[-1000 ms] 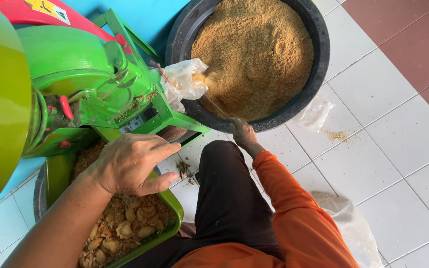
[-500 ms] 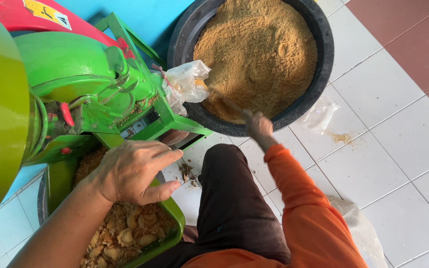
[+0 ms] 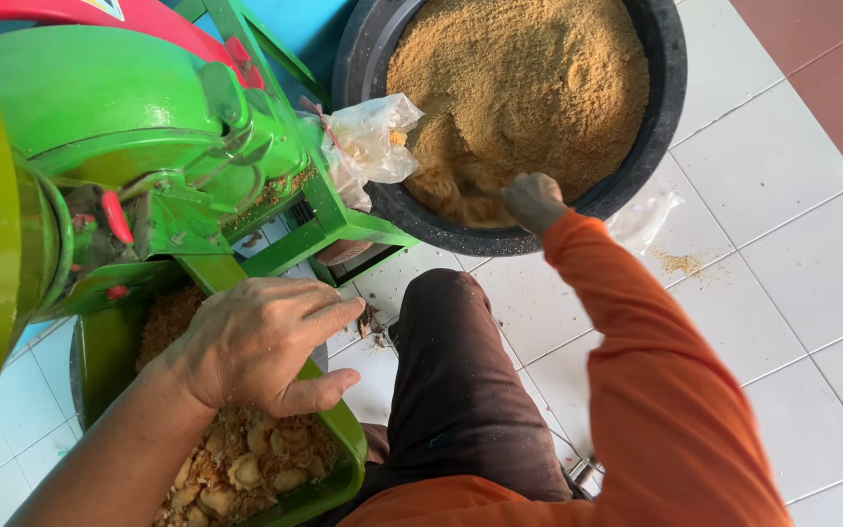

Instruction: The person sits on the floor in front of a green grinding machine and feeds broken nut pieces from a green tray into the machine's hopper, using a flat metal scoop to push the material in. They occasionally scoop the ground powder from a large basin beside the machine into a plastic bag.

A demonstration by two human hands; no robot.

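L hand [image 3: 263, 342] is lying spread, palm down, over the green tray [image 3: 348, 444] of dried chunks [image 3: 246, 468]. R hand [image 3: 533, 200] is curling into brown meal [image 3: 524, 83] w/ fingers hidden, inside the black tub [image 3: 670, 88] beside the green grinder [image 3: 148, 127].

left hand [image 3: 260, 342]: palm down, fingers spread | right hand [image 3: 533, 201]: arm outstretched, fingers curled

Left hand [image 3: 260, 346] flat, palm down, over green tray [image 3: 348, 444] of pale crumbly chunks [image 3: 246, 468]. Right hand [image 3: 534, 200], orange sleeve, dug into brown meal [image 3: 529, 78] inside black tub [image 3: 661, 127]. Green grinder [image 3: 148, 127] beside tub, plastic bag [image 3: 373, 141] on its spout.
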